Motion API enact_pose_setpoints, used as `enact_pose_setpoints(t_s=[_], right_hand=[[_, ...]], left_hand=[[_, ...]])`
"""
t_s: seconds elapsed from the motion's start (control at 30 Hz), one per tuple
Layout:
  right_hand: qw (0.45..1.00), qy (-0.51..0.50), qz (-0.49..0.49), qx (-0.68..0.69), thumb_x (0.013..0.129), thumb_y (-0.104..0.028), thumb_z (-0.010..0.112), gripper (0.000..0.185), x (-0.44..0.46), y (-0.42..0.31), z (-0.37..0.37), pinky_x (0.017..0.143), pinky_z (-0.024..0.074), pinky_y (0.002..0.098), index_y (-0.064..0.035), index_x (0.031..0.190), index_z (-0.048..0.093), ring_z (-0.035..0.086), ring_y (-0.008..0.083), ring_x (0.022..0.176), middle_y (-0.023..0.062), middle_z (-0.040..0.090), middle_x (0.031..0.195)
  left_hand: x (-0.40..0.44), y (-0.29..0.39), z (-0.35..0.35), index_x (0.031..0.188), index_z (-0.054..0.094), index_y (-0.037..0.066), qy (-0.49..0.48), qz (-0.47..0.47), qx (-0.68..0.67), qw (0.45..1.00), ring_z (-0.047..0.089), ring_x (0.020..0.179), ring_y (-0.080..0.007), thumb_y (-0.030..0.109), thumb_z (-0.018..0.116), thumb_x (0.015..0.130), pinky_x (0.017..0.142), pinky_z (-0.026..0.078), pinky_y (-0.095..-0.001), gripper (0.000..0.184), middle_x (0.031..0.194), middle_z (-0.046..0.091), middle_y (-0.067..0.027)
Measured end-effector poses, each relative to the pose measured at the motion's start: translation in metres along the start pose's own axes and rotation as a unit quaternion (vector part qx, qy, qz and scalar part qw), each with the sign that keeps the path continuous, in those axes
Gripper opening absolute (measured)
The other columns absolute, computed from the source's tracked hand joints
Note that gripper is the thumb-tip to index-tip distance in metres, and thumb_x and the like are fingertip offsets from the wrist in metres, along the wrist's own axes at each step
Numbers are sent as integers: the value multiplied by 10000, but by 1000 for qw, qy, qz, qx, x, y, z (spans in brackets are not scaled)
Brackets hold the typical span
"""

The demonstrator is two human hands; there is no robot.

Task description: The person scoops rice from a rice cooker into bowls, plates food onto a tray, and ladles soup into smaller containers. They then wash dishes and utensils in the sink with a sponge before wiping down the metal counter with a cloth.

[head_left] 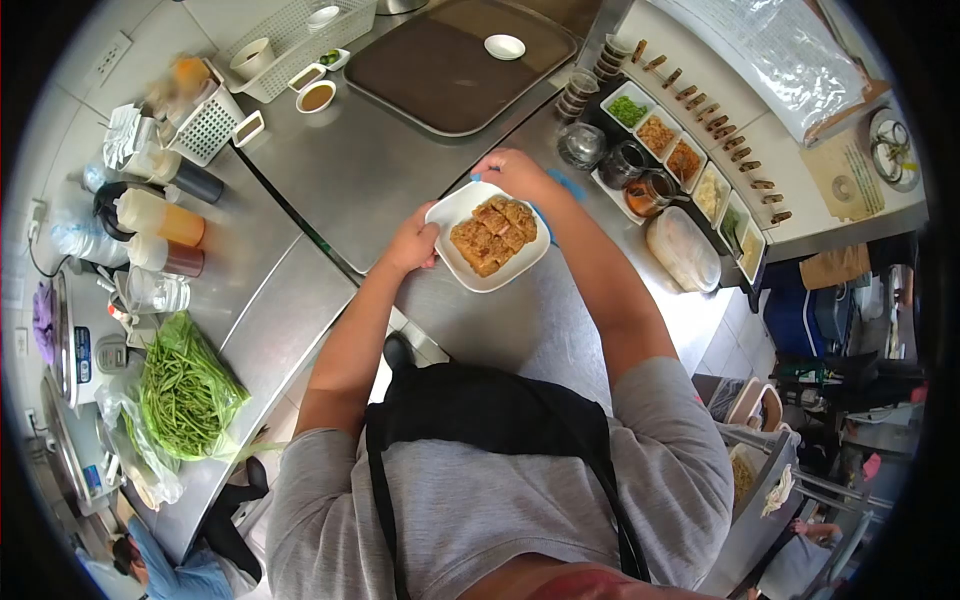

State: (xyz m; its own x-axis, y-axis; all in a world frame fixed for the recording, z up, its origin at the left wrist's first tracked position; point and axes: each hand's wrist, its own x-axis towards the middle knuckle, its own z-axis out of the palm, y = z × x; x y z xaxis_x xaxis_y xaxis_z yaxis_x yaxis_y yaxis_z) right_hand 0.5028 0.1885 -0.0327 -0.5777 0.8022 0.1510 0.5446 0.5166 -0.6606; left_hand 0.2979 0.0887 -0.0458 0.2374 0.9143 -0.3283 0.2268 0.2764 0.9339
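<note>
The left hand (pixel 412 242) grips the bowl (pixel 455 207) at its nine o'clock, thumb at the rim; the right hand (pixel 514 176) curls at its twelve, though I cannot tell how firmly it holds. Browned food (pixel 492 234) fills the bowl over the counter (pixel 570 330), with the tray (pixel 440 75) towards twelve and beans (pixel 188 390) at eight.

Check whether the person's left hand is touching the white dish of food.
Touching. The head view shows the left hand gripping the white dish at its left edge, with no gap between thumb and rim.
</note>
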Motion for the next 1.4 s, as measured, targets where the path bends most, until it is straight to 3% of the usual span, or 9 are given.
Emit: enact_pose_setpoints(t_s=[0.1,0.3,0.4,0.5,0.7,0.8,1.0,1.3,1.4], right_hand=[[973,-13,148,177,769,-129,537,207,-7,1,1,719,425,252,-18,934,596,545,136,798,94,603,887],[945,122,224,203,804,-160,493,265,-86,4,2,725,422,240,1,1004,559,542,124,812,85,606,875],[915,219,276,194,776,-153,511,238,-116,-5,13,699,431,272,-2,947,575,576,191,779,143,608,835],[939,133,312,55,770,-136,505,201,-129,-18,-1,686,433,290,-12,908,582,575,248,754,162,599,811],[971,203,114,-54,750,-134,504,153,-103,-27,-20,682,438,332,-77,855,599,545,271,809,134,570,857],[975,94,131,-153,741,-106,477,160,-104,-28,-12,688,443,333,-111,833,608,533,262,836,107,533,895],[916,10,158,-368,700,-109,466,157,-127,-72,3,644,445,359,-75,768,604,514,273,779,103,471,868],[933,-78,120,-331,691,-111,467,151,-148,-111,19,633,441,362,-59,744,599,512,267,801,111,482,859],[970,-65,104,-208,671,-42,466,149,-154,-109,12,645,439,361,-53,754,589,509,266,825,114,496,874]], left_hand=[[-1,-5,5,1160,386,30,35,14,6,999,441,372,-117,99,329,769,360,379,-256,401,560,498,-73],[-6,-14,14,1124,402,-5,108,33,6,994,458,371,-143,89,327,771,370,381,-278,373,580,522,-108],[-15,-5,22,1116,400,-7,136,23,-8,990,462,372,-153,94,326,772,374,384,-285,366,594,526,-118],[-18,-3,25,1113,396,-8,154,20,-12,988,462,373,-156,96,326,773,374,386,-287,362,612,530,-123],[-18,-8,22,1140,357,-9,127,18,-12,992,455,368,-154,93,324,773,370,386,-282,383,613,526,-122],[-17,-7,21,1162,327,-7,125,-2,-40,991,442,358,-145,93,322,775,351,376,-274,399,599,514,-113],[-25,-12,32,1142,333,-2,113,-32,-143,983,423,349,-130,88,311,785,304,339,-242,369,605,501,-100],[-40,-5,45,1047,344,18,101,-73,-193,973,463,383,-140,101,315,795,317,372,-233,267,625,508,-111],[-45,-2,47,1030,334,23,100,-87,-206,969,493,420,-155,116,321,802,350,401,-237,247,656,510,-115]])
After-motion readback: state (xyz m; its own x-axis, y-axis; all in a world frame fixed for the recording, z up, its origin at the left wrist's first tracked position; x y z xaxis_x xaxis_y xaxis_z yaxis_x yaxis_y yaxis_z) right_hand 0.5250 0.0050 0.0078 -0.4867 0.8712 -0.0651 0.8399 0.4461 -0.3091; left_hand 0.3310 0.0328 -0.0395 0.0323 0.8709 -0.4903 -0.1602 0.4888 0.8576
